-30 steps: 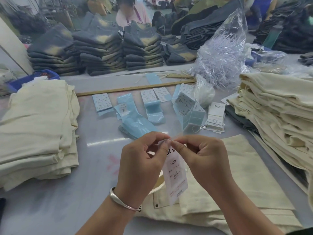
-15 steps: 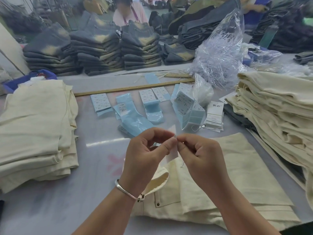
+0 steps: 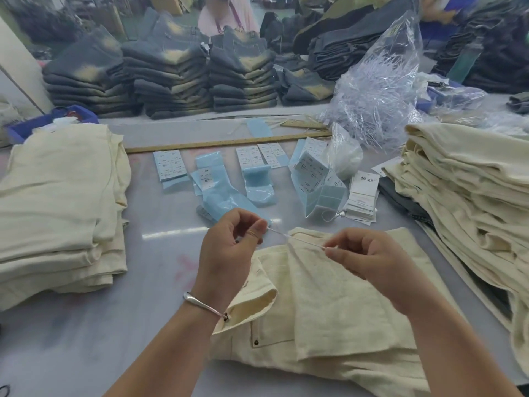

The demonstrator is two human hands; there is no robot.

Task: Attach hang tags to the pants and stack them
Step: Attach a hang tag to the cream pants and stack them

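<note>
A folded pair of cream pants (image 3: 337, 305) lies on the table in front of me. Above its waistband my left hand (image 3: 229, 253) and my right hand (image 3: 369, 259) each pinch one end of a thin white tag string (image 3: 297, 238), stretched taut between them. No hang tag shows in either hand now. Loose white hang tags (image 3: 362, 196) and blue packets of tags (image 3: 226, 196) lie just beyond the pants. A stack of cream pants (image 3: 60, 207) sits at the left and a taller stack (image 3: 472, 190) at the right.
A wooden ruler (image 3: 226, 142) lies across the table behind the tags. A clear bag of plastic fasteners (image 3: 378, 90) stands at the back right. Piles of dark washed jeans (image 3: 171, 73) line the far edge, with a person behind them. A blue bin (image 3: 34, 124) sits far left.
My hands have drawn apart, pulling the string taut. The white hang tag that hung between my fingers one second ago is out of sight now. The view has moved a little closer.
</note>
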